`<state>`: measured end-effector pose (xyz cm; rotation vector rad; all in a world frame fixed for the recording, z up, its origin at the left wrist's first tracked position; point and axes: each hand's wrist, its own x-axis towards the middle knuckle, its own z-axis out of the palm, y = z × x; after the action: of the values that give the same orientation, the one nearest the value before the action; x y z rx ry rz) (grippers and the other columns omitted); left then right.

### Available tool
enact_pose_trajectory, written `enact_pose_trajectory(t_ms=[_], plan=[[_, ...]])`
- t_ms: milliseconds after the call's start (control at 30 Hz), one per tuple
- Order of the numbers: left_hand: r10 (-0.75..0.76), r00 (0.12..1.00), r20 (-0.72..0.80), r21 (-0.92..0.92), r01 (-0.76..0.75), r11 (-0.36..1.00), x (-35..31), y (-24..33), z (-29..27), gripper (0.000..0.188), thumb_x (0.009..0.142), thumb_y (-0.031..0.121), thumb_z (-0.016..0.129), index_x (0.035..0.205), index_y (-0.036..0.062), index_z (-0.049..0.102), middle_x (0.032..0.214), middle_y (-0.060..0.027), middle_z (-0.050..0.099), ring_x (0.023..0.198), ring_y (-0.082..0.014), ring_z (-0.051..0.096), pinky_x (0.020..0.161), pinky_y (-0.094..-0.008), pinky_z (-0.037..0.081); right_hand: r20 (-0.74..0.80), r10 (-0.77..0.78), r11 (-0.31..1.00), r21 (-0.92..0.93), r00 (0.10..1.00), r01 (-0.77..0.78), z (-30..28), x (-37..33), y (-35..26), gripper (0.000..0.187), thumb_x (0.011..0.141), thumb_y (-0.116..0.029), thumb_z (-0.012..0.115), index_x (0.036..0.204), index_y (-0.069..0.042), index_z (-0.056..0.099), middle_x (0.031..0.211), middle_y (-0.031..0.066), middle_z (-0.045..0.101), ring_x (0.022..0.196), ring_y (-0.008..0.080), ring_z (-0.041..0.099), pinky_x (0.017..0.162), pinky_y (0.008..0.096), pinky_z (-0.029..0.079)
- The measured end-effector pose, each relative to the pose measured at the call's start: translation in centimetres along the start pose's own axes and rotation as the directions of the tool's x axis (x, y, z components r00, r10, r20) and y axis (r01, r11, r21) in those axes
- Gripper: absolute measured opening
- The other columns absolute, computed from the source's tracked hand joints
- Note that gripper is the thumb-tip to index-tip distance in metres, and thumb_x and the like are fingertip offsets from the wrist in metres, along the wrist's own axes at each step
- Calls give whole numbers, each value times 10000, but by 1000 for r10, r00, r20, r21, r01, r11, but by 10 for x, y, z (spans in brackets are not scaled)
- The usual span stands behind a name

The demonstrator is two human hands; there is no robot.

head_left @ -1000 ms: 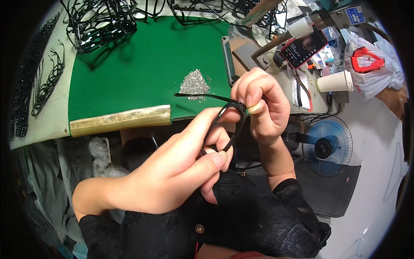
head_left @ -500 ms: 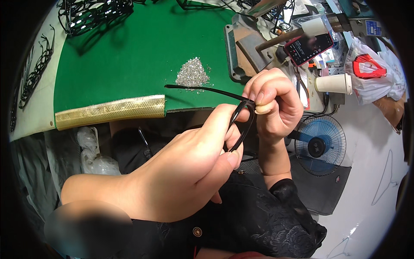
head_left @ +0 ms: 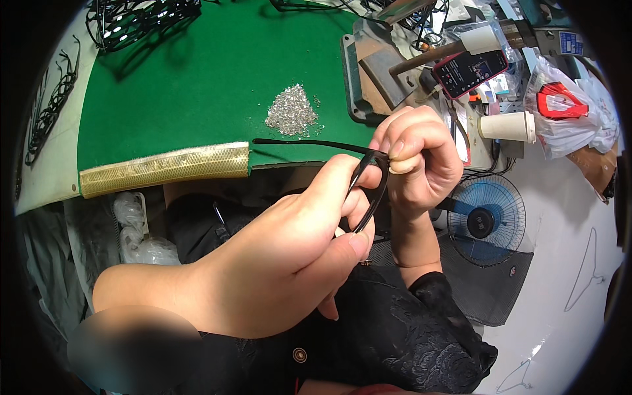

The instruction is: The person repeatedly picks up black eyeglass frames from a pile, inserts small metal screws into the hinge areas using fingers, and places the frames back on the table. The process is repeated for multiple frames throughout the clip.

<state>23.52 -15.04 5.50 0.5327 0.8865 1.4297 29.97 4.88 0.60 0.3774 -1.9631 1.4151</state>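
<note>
A black eyeglass frame (head_left: 316, 143) is held in front of me above the table's near edge, one temple arm pointing left. My left hand (head_left: 283, 250) is closed round the rims, thumb and fingers on either side. At the hinge corner, the fingertips of my right hand (head_left: 424, 155) are pinched together on the frame; anything tiny between them is hidden. Beyond the temple arm lies a pile of tiny glittering silvery pieces (head_left: 291, 113) on the green mat (head_left: 191, 79).
A gold mesh-patterned strip (head_left: 164, 169) edges the mat. Several black frames (head_left: 141, 23) lie at the far left. At right stand a metal press-like tool (head_left: 378, 72), a phone (head_left: 471, 71), a white paper cup (head_left: 507, 127), and a blue fan (head_left: 486, 220) below table height.
The frame has tilted slightly, its temple arm's tip dropping nearer the table's front edge. Both hands keep their grip almost in place. The whole view has shifted a little.
</note>
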Motion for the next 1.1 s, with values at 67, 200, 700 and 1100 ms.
enact_pose_trajectory(t_ms=[67, 200, 700, 1100], plan=[[6, 1000, 4, -12, -6, 1000, -1, 0, -1, 469, 927, 21, 428, 1339, -34, 212, 919, -96, 462, 633, -105, 498, 517, -237, 515, 0, -5, 1000, -23, 1000, 5, 1, 1, 0, 197, 873, -143, 645, 765, 4, 572, 706, 89, 581, 628, 174, 590, 572, 257, 472], [11, 1000, -5, -6, -11, 1000, -2, 0, 0, 485, 928, 26, 434, 1349, -36, 203, 921, -94, 461, 632, -103, 495, 516, -233, 512, -3, 21, 1000, -4, 1000, -21, 2, 0, -1, 243, 904, -195, 624, 775, 2, 565, 723, 94, 572, 628, 167, 581, 575, 254, 470], [-61, 998, 15, -303, 62, 951, 1, 6, -2, 475, 906, 84, 495, 1305, -34, 264, 859, -126, 498, 576, -138, 513, 471, -279, 528, -23, 27, 996, 86, 999, -25, 3, 0, 0, 289, 912, -255, 621, 791, -1, 554, 730, 100, 561, 626, 161, 551, 573, 261, 469], [-68, 998, 8, -224, 68, 972, 0, 6, -6, 463, 907, 72, 483, 1301, -33, 265, 877, -118, 502, 585, -127, 517, 475, -273, 529, 69, -25, 999, -18, 997, 27, -4, 8, 0, 288, 836, -266, 692, 770, -5, 590, 694, 89, 598, 614, 174, 595, 555, 261, 482]])
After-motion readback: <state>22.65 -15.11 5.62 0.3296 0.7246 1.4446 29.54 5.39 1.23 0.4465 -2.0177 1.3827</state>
